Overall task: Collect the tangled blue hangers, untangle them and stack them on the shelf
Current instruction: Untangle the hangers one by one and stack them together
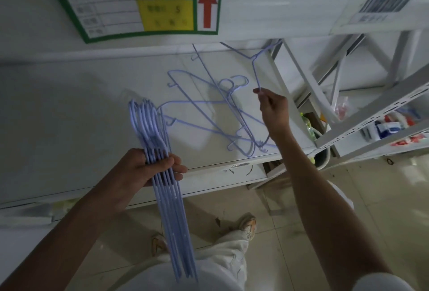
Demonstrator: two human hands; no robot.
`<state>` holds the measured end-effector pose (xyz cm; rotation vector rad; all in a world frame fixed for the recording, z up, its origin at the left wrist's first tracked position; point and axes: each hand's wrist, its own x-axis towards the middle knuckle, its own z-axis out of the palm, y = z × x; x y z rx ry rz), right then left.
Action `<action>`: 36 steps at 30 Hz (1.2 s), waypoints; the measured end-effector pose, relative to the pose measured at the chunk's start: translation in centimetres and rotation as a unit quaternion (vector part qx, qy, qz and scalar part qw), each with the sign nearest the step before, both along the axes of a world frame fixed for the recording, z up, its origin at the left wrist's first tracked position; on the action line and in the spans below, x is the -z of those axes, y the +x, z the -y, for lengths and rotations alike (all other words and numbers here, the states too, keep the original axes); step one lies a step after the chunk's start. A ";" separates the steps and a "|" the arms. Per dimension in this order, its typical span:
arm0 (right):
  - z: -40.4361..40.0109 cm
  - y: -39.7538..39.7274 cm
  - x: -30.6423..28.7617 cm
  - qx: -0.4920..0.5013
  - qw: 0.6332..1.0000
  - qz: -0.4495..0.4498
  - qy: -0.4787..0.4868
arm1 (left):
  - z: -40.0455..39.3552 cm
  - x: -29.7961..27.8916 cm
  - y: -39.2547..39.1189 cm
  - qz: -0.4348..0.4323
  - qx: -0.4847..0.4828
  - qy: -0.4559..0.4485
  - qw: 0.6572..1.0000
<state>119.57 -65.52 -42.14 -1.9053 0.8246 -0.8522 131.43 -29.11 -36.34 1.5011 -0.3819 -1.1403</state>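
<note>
Our left hand (155,168) grips a bundle (162,174) of blue hangers, lined up side by side, fingers wrapped round the wires just below the hooks; the hooks point away from us over the shelf (69,109), and the long wires run down past our legs toward the floor (348,197). Our right hand (274,110) pinches the tip of one lifted hanger (255,67) between thumb and fingertips, holding it above the shelf with its far end up near the beam (278,11) overhead. Between our hands, a tangle (220,114) of more blue hangers lies flat on the white shelf, wires crossing one another, hooks facing different ways. On the beam we see a green-bordered label (130,4) with a red arrow and, to the right, a barcode tag (390,0). Further right stands a white rack (371,116) with packets on it.
</note>
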 end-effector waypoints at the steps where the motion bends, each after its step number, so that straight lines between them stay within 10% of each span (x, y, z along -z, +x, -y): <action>1: 0.2 -0.2 -0.3 -0.004 0.999 0.017 0.038 | -0.3 0.1 0.2 0.003 -0.002 -0.001 1.000; 8: -6.1 1.1 3.0 -0.013 0.991 -0.133 -0.010 | -1.5 0.2 0.1 -0.008 -0.036 -0.022 0.999; 14: -7.0 2.1 3.9 0.001 0.885 -0.451 -0.115 | -1.0 -0.7 -0.1 0.006 -0.091 -0.039 0.995; 36: 2.0 6.1 2.1 -0.103 0.899 -0.423 -0.047 | 5.8 -1.6 -9.7 -0.006 -0.306 -0.097 0.947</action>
